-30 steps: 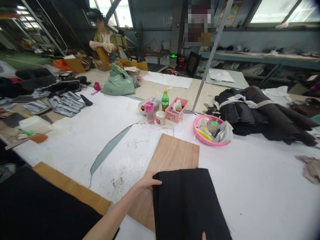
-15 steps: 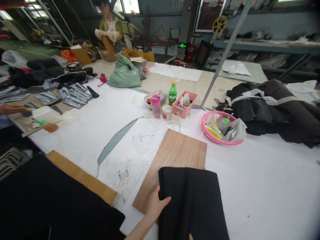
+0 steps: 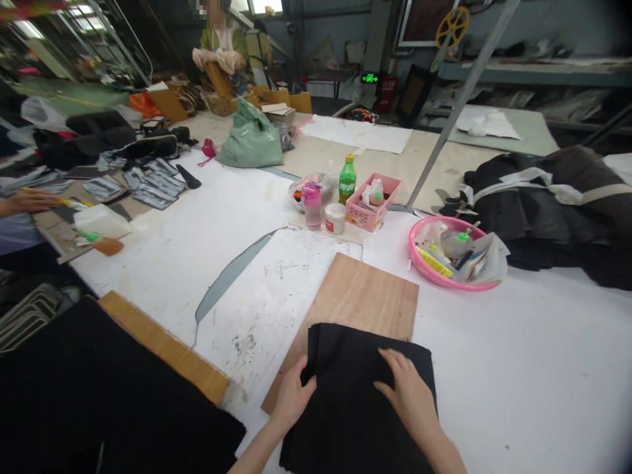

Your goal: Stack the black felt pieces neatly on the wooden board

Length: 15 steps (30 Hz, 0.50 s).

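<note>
A stack of black fabric pieces (image 3: pixel 355 408) lies partly over a wooden board (image 3: pixel 368 296). At the stack's left edge is my left hand (image 3: pixel 293 395), its thumb on top and its other fingers around the side, closed on the edge. My right hand (image 3: pixel 407 395) rests on the upper right of the fabric, thumb and fingers apart and slightly bent. To the left, a larger black fabric pile (image 3: pixel 99 395) lies beside a yellowish-brown strip (image 3: pixel 165 345).
Ahead stand a green bottle (image 3: pixel 347 179), a pink-capped bottle (image 3: pixel 312 207), a white tub (image 3: pixel 335 218) and a pink box (image 3: pixel 374 203). A pink basin (image 3: pixel 457 286) and a slanted metal pole (image 3: pixel 461 105) are at right. A co-worker's hand (image 3: pixel 29 201) shows at far left.
My right hand has come up onto the fabric; before, only a fingertip showed at the bottom. The stack's lower end has swung left. The view has shifted slightly.
</note>
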Tool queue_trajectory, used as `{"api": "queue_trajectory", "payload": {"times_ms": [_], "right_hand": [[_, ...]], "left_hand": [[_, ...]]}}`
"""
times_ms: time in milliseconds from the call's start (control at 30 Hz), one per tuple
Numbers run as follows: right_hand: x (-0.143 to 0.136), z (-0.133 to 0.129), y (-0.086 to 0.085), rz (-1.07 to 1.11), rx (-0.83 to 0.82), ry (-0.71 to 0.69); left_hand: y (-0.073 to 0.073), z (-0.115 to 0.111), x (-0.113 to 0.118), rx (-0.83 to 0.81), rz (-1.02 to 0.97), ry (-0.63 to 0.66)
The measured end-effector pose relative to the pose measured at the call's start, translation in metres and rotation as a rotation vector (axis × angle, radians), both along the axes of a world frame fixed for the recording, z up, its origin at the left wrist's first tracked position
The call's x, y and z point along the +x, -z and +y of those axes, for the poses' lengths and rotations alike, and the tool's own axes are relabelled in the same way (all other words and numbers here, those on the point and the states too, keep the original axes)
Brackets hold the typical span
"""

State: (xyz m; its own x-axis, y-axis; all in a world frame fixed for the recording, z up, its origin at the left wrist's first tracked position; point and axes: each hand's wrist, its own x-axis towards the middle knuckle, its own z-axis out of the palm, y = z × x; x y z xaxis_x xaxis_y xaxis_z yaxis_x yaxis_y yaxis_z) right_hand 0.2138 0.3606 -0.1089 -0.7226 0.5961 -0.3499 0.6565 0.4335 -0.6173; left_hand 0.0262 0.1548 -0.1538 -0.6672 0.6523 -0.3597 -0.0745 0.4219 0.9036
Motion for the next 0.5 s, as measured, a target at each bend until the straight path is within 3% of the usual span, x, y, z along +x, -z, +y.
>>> {"api": "queue_trajectory", "payload": {"times_ms": [100, 200, 367, 500], "right_hand": [[-0.061, 0.04, 0.018, 0.035, 0.014, -0.212], [-0.1, 0.066, 0.029, 0.041, -0.057, -0.413], [-0.108, 0.084, 0.034, -0.049, -0.303, -0.623], [-0.095, 0.074, 0.018, -0.021, -0.378, -0.556]], "left_hand": [[-0.003, -0.002, 0.01, 0.012, 0.056, 0.008], [-0.006, -0.007, 0.018, 0.022, 0.083, 0.021], [-0.01, -0.015, 0.021, 0.026, 0.063, 0.014], [-0.015, -0.011, 0.011, 0.056, 0.0, 0.0]]}}
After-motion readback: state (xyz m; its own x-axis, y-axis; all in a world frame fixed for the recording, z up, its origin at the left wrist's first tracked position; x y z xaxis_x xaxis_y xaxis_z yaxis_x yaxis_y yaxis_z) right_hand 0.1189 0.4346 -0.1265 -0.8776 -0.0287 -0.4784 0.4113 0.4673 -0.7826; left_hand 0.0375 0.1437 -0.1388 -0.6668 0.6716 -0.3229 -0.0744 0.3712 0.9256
